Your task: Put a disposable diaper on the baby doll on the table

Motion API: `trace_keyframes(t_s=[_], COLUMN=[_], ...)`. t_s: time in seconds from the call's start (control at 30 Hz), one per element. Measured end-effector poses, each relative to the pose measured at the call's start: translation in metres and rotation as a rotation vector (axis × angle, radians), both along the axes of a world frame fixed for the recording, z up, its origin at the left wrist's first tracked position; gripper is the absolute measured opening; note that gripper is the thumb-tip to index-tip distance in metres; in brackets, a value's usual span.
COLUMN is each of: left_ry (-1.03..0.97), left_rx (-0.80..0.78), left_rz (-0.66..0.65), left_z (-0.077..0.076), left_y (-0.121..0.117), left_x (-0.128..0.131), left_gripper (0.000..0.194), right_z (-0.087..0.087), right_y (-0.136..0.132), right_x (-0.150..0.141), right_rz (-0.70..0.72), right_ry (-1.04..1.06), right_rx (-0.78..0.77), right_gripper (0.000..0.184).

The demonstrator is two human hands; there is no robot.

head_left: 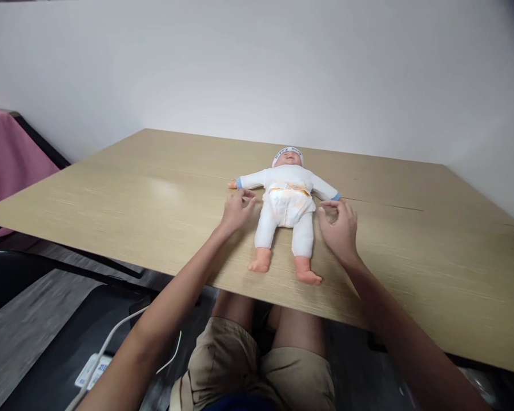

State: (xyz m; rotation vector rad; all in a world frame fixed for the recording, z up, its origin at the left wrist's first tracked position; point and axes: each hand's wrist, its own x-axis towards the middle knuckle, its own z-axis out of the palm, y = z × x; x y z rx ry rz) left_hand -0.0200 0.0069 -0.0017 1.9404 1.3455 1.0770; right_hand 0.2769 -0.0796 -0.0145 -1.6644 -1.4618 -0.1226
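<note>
Fingers (pixel 347 212) half-curled, apparently gripping nothing, either side of doll (pixel 282 176); pale wood-grain table (pixel 124 200), white wall (pixel 248 68) behind.

On my feed, a baby doll (pixel 288 176) in a white suit (pixel 265 227) with blue cuffs (pixel 239 183) and dark-lettered white headwear (pixel 288 152) lies face up on a wood-toned tabletop (pixel 154 211), head far, bare feet near, arms spread left and right, legs apart. I see a white diaper (pixel 288 206) around its hips, over the suit, orange print (pixel 292 186) across the waist.

Diapered doll (pixel 289 206) on table (pixel 154 220), fingers (pixel 349 213) either side
</note>
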Motion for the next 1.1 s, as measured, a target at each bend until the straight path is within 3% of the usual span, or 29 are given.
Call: trace_keyframes(t_s=[0.1,0.27,0.5,0.7,0.8,0.9,1.0,1.1], left_ry=[0.33,0.455,0.467,0.516,0.491,0.394,0.252,0.158], left_rx=[0.175,0.306,0.295,0.243,0.136,0.021,-0.043,-0.091], left_rz=[0.181,0.116,0.061,0.164,0.211,0.211,0.184,0.106], left_z=[-0.011,-0.026,-0.025,-0.02,-0.01,0.007,0.026,0.042], left_y=[0.029,0.073,0.11,0.108,0.092,0.058,-0.005,-0.097], left_x=[0.0,0.008,0.025,0.034,0.04,0.043,0.038,0.024], left_gripper=[0.045,0.067,0.06,0.048,0.04,0.035,0.039,0.046], right_z=[-0.014,-0.032,-0.034,-0.021,-0.008,0.009,0.026,0.043], right_y=[0.035,0.08,0.106,0.112,0.103,0.078,0.032,-0.034], right_x=[0.017,0.037,0.045,0.036,0.024,0.015,0.019,0.034], right_rz=[-0.098,-0.084,-0.161,-0.161,-0.165,-0.126,-0.015,0.125], right_ry=[-0.152,-0.288,-0.322,-0.241,-0.104,0.12,0.335,0.411], right_rx=[0.041,-0.061,-0.141,-0.2,-0.236,-0.233,-0.205,-0.259], right_gripper=[0.05,0.071,0.066,0.043,0.038,0.038,0.046,0.05])
